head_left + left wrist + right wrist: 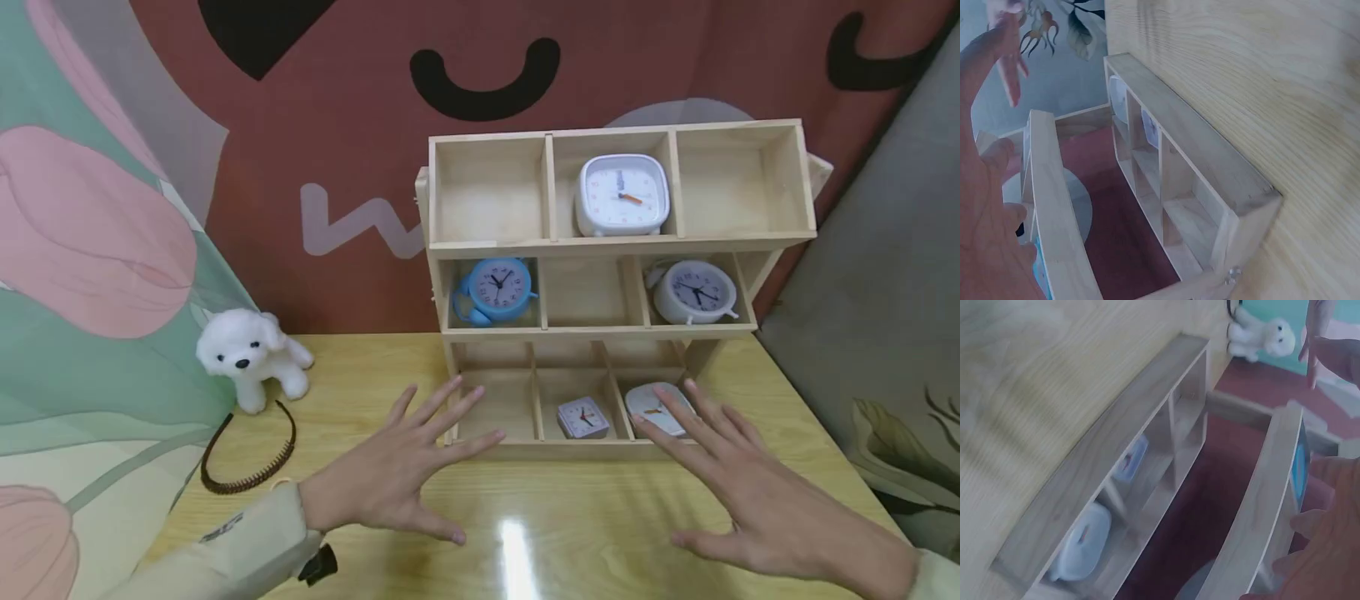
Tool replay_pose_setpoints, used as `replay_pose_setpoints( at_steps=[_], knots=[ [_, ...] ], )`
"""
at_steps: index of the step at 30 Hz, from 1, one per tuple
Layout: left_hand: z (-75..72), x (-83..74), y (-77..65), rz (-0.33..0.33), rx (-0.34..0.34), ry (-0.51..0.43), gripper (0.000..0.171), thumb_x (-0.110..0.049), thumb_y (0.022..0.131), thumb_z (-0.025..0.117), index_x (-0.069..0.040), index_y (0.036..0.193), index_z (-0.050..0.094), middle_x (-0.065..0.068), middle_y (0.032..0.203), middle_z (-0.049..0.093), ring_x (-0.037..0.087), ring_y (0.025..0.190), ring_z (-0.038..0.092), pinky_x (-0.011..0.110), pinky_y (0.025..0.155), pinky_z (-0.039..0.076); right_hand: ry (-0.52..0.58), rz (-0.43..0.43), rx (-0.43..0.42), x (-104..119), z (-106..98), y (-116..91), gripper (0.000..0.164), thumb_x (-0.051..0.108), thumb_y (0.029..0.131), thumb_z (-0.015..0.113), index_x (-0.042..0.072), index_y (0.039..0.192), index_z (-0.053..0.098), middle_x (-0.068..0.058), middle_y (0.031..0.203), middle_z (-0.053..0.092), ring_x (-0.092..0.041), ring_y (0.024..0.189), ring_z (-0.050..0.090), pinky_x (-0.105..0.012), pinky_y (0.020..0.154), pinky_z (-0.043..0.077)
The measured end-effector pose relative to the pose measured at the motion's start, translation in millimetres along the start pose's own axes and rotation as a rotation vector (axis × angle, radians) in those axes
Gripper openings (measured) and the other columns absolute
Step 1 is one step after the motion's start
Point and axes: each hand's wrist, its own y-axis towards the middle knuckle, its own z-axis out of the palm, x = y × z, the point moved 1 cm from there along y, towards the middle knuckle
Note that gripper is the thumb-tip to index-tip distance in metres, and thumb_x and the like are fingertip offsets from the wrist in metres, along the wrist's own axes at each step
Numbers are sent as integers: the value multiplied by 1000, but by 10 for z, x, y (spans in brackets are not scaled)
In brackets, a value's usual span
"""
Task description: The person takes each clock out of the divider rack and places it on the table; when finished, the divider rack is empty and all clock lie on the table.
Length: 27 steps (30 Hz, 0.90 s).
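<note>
Both hands are held up in front of a three-tier wooden shelf (622, 245). My left hand (405, 467), fingers spread, is before the bottom tier's left compartment and holds nothing. The right hand (750, 487) is spread too, its fingertips overlapping a white clock (660, 408) at the bottom right. A small square clock (583, 418) sits in the bottom middle compartment. On the middle tier, a blue alarm clock (498, 289) stands at left and a white round alarm clock (694, 292) at right. A white rounded-square clock (624, 195) occupies the top middle compartment.
A white plush dog (251, 354) stands at the left of the wooden table (360, 367). In front of it lies a brown toothed headband (247, 482). Patterned cloth (337, 108) hangs behind the shelf, with grey cloth (877, 250) at the right.
</note>
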Motion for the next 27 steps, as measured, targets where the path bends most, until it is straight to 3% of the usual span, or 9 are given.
replay_pose_setpoints(
  at_steps=[3,6,10,14,18,19,21,24,27],
  knots=[
    [72,-10,189,-13,15,-65,99,-83,72,51,-43,153,10,0,164,-9,30,150,-9,75,106,15,45,76,0,-177,15,-149,98,52,74,75,18,153,28,-11,163,8,-31,150,-6,-53,117,-13],
    [154,-28,450,-28,29,-159,98,-80,74,53,-45,152,6,-3,163,-9,28,150,-10,73,109,13,135,182,-8,-425,74,-283,102,43,74,80,18,154,23,-11,163,6,-37,149,-4,-73,109,1],
    [316,-105,898,-30,53,-280,95,-74,79,56,-44,153,4,-1,163,-10,26,150,-8,67,113,11,241,363,-47,-783,284,-422,108,36,72,84,21,156,17,-14,163,7,-50,145,9,-79,92,24],
    [591,-257,1429,-48,62,-384,91,-62,84,61,-41,153,6,4,164,-2,30,151,4,62,115,15,437,552,-120,-1098,680,-499,113,28,73,85,25,156,8,-20,161,8,-55,138,21,-72,92,34],
    [918,-435,1943,-93,63,-464,88,-45,86,68,-39,154,13,11,162,14,33,148,19,57,111,30,724,706,-203,-1300,1143,-494,114,19,76,82,25,156,2,-20,161,7,-53,140,22,-64,105,31],
    [983,-480,2059,-99,63,-475,87,-42,86,70,-36,154,16,13,161,18,34,147,23,55,110,34,765,735,-221,-1328,1245,-497,113,18,77,82,24,157,2,-21,161,8,-51,140,23,-56,109,34],
    [1095,-561,2273,-102,53,-448,86,-40,85,71,-33,154,20,15,157,28,32,143,32,50,108,39,813,774,-266,-1363,1424,-518,109,19,79,80,17,157,4,-22,160,12,-46,141,25,-33,109,38],
    [1193,-658,2541,-104,37,-388,83,-38,83,74,-25,152,29,15,149,40,28,133,45,41,106,43,805,815,-328,-1368,1588,-564,100,23,82,78,12,156,12,-22,158,18,-41,139,30,-6,93,36],
    [1230,-717,2731,-139,73,-338,80,-36,83,74,-20,150,35,14,144,46,26,126,51,33,97,48,763,834,-362,-1356,1668,-570,92,30,83,76,15,155,20,-18,158,23,-38,139,33,-4,91,36]
  ],
)
